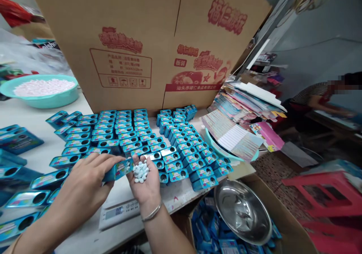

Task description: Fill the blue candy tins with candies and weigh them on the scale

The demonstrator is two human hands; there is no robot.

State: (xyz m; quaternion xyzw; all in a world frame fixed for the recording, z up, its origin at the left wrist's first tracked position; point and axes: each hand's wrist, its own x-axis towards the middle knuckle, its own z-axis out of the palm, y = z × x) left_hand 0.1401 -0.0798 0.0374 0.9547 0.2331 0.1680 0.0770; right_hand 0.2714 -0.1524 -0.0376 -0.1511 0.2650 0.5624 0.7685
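Head view shows the left hand (85, 186) holding 1 small blue tin (118, 170) at lower centre, grip closed around it, its hole facing the right hand (144, 180). That palm is cupped, holding white round tablets (140, 171). I judge: keep the tin close to the palm. Tins look glossy, rectangular; the worktop (36, 118) is white.

Both arms come up from the bottom edge and lean toward each other. The left hand (85, 188) lies with its back up, and its fingers (110, 161) are bent and pinched shut around something small. The right hand (144, 182) is turned palm up and cupped like a little bowl, with the fingers spread a bit. The two hands are just beside each other, almost touching. The right wrist is bent back.
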